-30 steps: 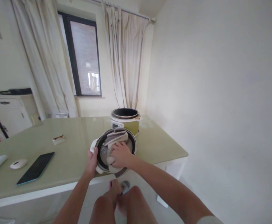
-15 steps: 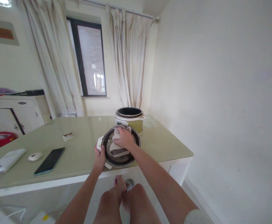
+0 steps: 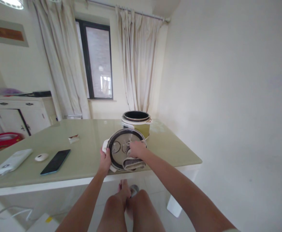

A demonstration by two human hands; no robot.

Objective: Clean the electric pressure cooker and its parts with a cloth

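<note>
A round pressure cooker lid [image 3: 118,151] is tilted up at the table's front edge, its metal inside and dark sealing ring facing me. My left hand [image 3: 105,160] grips its left rim, below the white handle. In my right hand [image 3: 137,149] a grey-and-white cloth [image 3: 133,163] is bunched, pressed on the right part of the lid's inside, with its folded end hanging toward the lower rim. Right behind the lid stands the open cooker body [image 3: 144,129], green and white with a dark inner pot; the lid hides part of its front.
On the left of the green-topped table [image 3: 87,161] lie a dark phone [image 3: 55,161], a small white case [image 3: 41,157], a white power bank with a cable [image 3: 12,161] and a small packet [image 3: 73,138]. A wall rises to the right.
My right hand has moved the cloth from the upper middle of the lid to its lower right, baring the metal centre. My left hand still holds the rim. The view has shifted slightly left.
</note>
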